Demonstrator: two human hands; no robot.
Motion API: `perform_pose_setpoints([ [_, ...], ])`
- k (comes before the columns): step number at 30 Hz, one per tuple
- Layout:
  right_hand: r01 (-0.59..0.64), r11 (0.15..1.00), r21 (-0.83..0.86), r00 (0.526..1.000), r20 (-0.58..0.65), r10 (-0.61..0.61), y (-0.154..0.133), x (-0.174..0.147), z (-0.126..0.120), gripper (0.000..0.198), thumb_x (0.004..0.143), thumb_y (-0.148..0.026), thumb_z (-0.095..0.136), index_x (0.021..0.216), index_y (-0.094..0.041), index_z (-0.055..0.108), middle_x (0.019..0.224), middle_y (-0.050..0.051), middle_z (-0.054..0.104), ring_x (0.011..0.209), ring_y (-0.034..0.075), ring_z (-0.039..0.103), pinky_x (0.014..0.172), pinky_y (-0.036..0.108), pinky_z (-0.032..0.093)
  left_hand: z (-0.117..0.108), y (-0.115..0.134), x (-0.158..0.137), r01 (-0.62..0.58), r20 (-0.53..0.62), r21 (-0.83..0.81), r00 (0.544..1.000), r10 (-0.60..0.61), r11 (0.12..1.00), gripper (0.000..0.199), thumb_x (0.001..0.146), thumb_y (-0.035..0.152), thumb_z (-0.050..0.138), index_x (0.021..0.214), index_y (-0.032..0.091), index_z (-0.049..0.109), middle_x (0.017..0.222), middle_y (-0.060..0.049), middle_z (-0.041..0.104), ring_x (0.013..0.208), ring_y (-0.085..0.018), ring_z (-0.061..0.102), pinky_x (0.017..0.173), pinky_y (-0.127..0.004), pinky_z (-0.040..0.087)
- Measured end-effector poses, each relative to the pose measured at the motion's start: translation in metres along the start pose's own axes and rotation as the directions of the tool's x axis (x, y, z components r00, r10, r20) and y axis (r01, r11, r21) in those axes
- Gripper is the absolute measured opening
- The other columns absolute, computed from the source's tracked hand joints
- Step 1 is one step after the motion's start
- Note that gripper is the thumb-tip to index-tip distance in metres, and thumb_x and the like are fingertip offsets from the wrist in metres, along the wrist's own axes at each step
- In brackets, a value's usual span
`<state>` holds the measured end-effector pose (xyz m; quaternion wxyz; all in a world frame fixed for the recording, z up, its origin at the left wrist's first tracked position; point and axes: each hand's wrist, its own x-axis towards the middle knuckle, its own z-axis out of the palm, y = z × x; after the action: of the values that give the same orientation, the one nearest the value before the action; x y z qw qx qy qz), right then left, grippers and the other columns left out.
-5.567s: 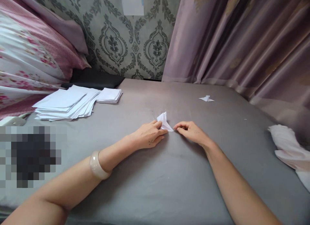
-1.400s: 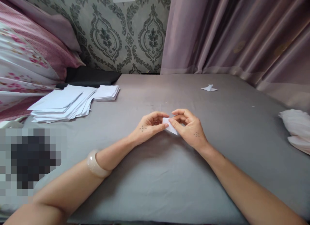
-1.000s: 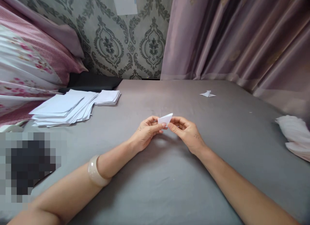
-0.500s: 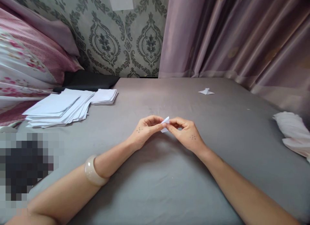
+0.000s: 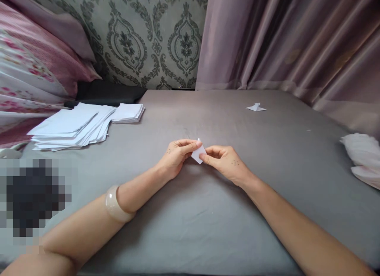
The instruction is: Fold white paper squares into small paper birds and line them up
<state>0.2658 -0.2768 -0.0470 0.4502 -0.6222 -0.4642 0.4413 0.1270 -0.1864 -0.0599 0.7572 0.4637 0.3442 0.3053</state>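
Observation:
A small folded white paper piece (image 5: pixel 198 152) is pinched between both hands just above the grey bed sheet (image 5: pixel 190 228). My left hand (image 5: pixel 175 157) grips its left side with thumb and fingers. My right hand (image 5: pixel 225 163) holds its lower right edge with fingertips. A pale bangle (image 5: pixel 114 204) sits on my left wrist. Most of the paper is hidden by my fingers.
A spread stack of white paper sheets (image 5: pixel 74 125) lies at the left, with a smaller stack (image 5: pixel 129 112) beside it. One folded paper shape (image 5: pixel 255 107) rests far right. White cloth (image 5: pixel 362 159) lies at the right edge. Floral pillows (image 5: pixel 32 70) and curtains (image 5: pixel 291 42) border the bed.
The paper was lifted off the sheet and turned between my fingers; it now shows as a small diamond-like flap. My hands stay together at the middle of the bed.

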Motion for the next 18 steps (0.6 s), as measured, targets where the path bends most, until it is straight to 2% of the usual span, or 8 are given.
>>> perform_pose_setpoints([
  [4, -0.063, 0.995, 0.083, 0.997, 0.046, 0.06, 0.001, 0.003, 0.001, 0.019, 0.071, -0.039, 0.071, 0.073, -0.02, 0.072, 0.067, 0.0, 0.066, 0.062, 0.011, 0.056, 0.062, 0.025, 0.045, -0.002, -0.001, 0.001, 0.045, 0.056, -0.054, 0.998, -0.042, 0.998, 0.03, 0.072, 0.037, 0.075, 0.061, 0.015, 0.059, 0.059, -0.002, 0.06, 0.056, -0.012, 0.054, 0.061, -0.028, 0.043],
  [7, -0.089, 0.992, 0.087, 0.995, 0.06, 0.084, 0.0, 0.004, -0.001, 0.021, 0.068, -0.041, 0.073, 0.073, -0.02, 0.074, 0.066, 0.0, 0.065, 0.06, 0.01, 0.053, 0.058, 0.025, 0.043, -0.002, -0.002, 0.001, 0.043, 0.048, -0.052, 0.998, -0.041, 0.998, 0.032, 0.069, 0.038, 0.077, 0.06, 0.015, 0.056, 0.057, -0.001, 0.058, 0.055, -0.012, 0.055, 0.06, -0.028, 0.043],
  [11, -0.138, 0.98, 0.14, 0.99, 0.044, 0.134, 0.001, 0.007, -0.005, 0.023, 0.063, -0.041, 0.077, 0.071, -0.019, 0.074, 0.064, 0.001, 0.064, 0.057, 0.01, 0.051, 0.055, 0.025, 0.04, -0.004, 0.0, 0.003, 0.041, 0.099, -0.028, 0.994, -0.038, 0.999, 0.036, 0.073, 0.047, 0.073, 0.068, 0.013, 0.063, 0.064, -0.003, 0.061, 0.059, -0.011, 0.056, 0.059, -0.025, 0.042],
  [14, -0.179, 0.953, 0.246, 0.982, -0.022, 0.19, 0.002, 0.008, -0.009, 0.025, 0.06, -0.04, 0.08, 0.07, -0.019, 0.073, 0.063, 0.0, 0.063, 0.057, 0.009, 0.05, 0.055, 0.025, 0.039, -0.008, 0.002, 0.006, 0.053, 0.147, 0.011, 0.988, -0.053, 0.999, 0.045, 0.076, 0.056, 0.067, 0.079, 0.011, 0.069, 0.071, -0.005, 0.063, 0.06, -0.009, 0.054, 0.057, -0.023, 0.039],
  [18, -0.189, 0.925, 0.329, 0.973, -0.067, 0.222, 0.004, 0.01, -0.012, 0.026, 0.057, -0.039, 0.082, 0.069, -0.019, 0.073, 0.066, 0.0, 0.063, 0.059, 0.008, 0.05, 0.056, 0.024, 0.039, -0.011, 0.003, 0.006, 0.045, 0.177, 0.119, 0.982, -0.066, 0.992, 0.033, 0.068, 0.043, 0.078, 0.075, 0.012, 0.068, 0.069, -0.002, 0.06, 0.056, -0.007, 0.048, 0.053, -0.021, 0.034],
])
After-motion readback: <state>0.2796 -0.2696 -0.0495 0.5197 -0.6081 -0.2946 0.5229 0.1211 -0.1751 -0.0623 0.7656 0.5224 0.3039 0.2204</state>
